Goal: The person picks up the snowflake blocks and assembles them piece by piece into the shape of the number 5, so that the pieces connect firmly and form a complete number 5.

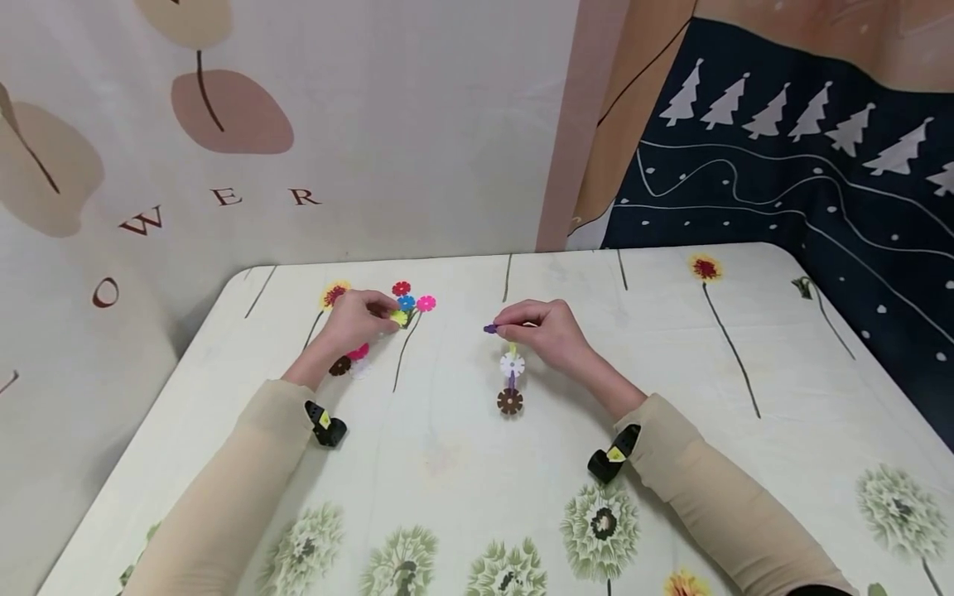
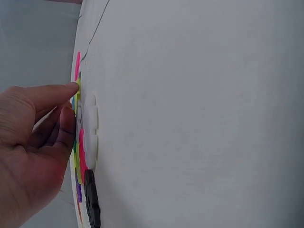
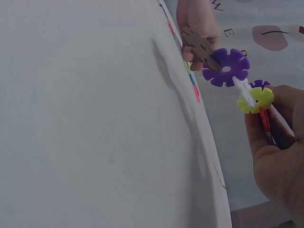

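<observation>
My right hand (image 1: 547,331) grips one end of a chain of notched plastic flower discs, raised over the table. A brown disc (image 1: 510,402) is at the chain's far end, with a white disc (image 1: 512,364) further up. The right wrist view shows a purple disc (image 3: 227,69) between those two, then a yellow disc (image 3: 259,100) and a red disc (image 3: 264,118) by my fingers. At the table's left, my left hand (image 1: 354,321) pinches a yellow-green disc (image 1: 398,317) among loose ones. Blue (image 1: 406,303), red (image 1: 401,288) and pink (image 1: 426,304) discs lie just beyond.
Near my left wrist lie another brown disc (image 1: 339,366), a pink disc (image 1: 358,352) and a pale white disc (image 1: 361,369). A flower-printed cloth (image 1: 447,463) covers the table. Hanging fabric (image 1: 417,165) stands along its back edge, with dark tree-printed fabric (image 1: 745,190) at right.
</observation>
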`<state>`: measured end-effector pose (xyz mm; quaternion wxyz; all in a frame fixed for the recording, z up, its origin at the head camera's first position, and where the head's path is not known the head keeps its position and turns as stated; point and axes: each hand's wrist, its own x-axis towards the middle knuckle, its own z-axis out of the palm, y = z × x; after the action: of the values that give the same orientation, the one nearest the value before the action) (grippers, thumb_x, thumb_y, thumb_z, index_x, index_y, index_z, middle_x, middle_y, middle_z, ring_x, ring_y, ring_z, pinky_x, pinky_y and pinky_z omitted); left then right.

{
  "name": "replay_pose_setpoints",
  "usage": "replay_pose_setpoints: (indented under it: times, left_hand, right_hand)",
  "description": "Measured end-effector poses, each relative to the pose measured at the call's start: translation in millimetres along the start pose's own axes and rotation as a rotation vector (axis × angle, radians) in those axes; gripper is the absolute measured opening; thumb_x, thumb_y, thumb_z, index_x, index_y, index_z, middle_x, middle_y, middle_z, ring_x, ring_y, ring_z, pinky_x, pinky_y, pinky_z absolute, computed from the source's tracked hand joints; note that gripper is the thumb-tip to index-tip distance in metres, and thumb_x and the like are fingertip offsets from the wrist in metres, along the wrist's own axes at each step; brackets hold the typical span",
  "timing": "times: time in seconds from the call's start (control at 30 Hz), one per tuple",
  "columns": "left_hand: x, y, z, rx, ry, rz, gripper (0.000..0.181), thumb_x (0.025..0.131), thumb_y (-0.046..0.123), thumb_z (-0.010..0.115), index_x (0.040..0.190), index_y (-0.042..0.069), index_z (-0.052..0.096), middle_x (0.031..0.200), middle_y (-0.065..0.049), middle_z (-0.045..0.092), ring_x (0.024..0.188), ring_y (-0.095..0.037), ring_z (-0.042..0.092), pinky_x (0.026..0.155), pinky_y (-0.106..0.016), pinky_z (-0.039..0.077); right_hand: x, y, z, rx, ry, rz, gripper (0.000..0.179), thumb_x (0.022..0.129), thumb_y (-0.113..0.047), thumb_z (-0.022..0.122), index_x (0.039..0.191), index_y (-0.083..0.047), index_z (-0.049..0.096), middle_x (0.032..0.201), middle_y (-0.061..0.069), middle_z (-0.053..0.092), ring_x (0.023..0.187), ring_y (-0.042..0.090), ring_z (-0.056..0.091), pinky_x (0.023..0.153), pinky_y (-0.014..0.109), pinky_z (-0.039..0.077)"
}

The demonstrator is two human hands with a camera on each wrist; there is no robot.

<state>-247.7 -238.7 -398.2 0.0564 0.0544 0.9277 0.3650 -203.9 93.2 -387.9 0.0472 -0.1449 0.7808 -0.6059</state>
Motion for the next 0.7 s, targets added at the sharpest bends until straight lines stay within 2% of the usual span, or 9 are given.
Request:
replay_pose_setpoints:
  times: [0.33,0.7]
  left_hand:
    - [-0.1,3.7,-0.5,0.016,-0.008,-0.037,0.03,0.093,0.009,0.077,0.121,0.001,0.071,0.109,-0.017,0.066,0.098,-0.031,0.057,0.082,-0.034,0.053]
    - [-0.3,3.0,-2.3,0.02,-0.007,0.01,0.023,0.093,0.008,0.077,0.114,0.002,0.07,0.103,-0.015,0.063,0.094,-0.03,0.054,0.078,-0.032,0.051]
  right_hand:
    - [1.6,2.1,-1.3,-0.009,-0.002,0.001,0.011,0.09,-0.003,0.079,0.1,-0.001,0.081,0.107,0.009,0.075,0.104,0.023,0.066,0.078,0.022,0.056]
    - [0.7,2.5,-1.2,0.001,-0.001,0.005,0.011,0.089,0.0,0.078,0.1,0.0,0.081,0.107,0.01,0.075,0.102,0.023,0.067,0.077,0.022,0.056]
